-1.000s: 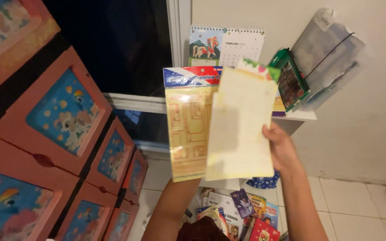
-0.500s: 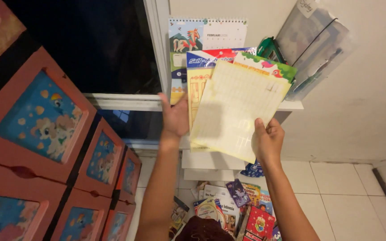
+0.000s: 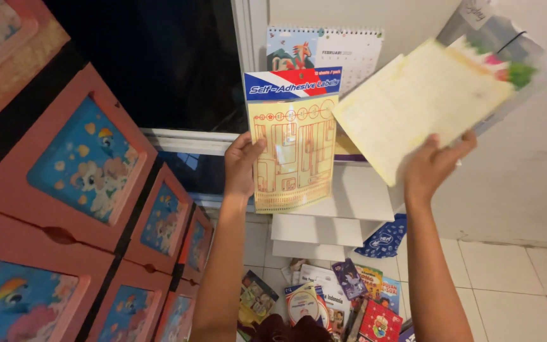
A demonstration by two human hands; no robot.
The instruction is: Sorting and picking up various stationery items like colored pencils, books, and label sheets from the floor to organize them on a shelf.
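While both arms are reaching up toward the white shelf (image 3: 356, 196) beside the dark window (image 3: 159, 63), the left hand (image 3: 243, 166) is pinching the left edge of a pack of label sheets (image 3: 292, 142), a flat yellow packet with a red, white and blue header strip. That pack is hanging upright in front of the desk calendar (image 3: 324, 50), which is standing on the shelf top. Off to the other side, the right hand (image 3: 435, 166) is gripping the lower edge of a pale yellow gridded sheet (image 3: 413, 104) with a green and pink printed band along its far end, and is holding it tilted up toward the clear plastic folder (image 3: 508, 44) leaning against the wall.

Both items are looking thin, light and floppy, so they are likely bending under their own weight when held by one edge. A pinch near the middle of a long side, thumb in front and fingers behind, is probably keeping each one flattest. The packet's plastic sleeve is probably slippery, and the loose sheet is likely creasing easily.

Orange storage drawers (image 3: 90, 164) with cartoon pony panels are filling the left of the view, and books and booklets (image 3: 330, 297) are lying scattered on the tiled floor (image 3: 508, 278) below
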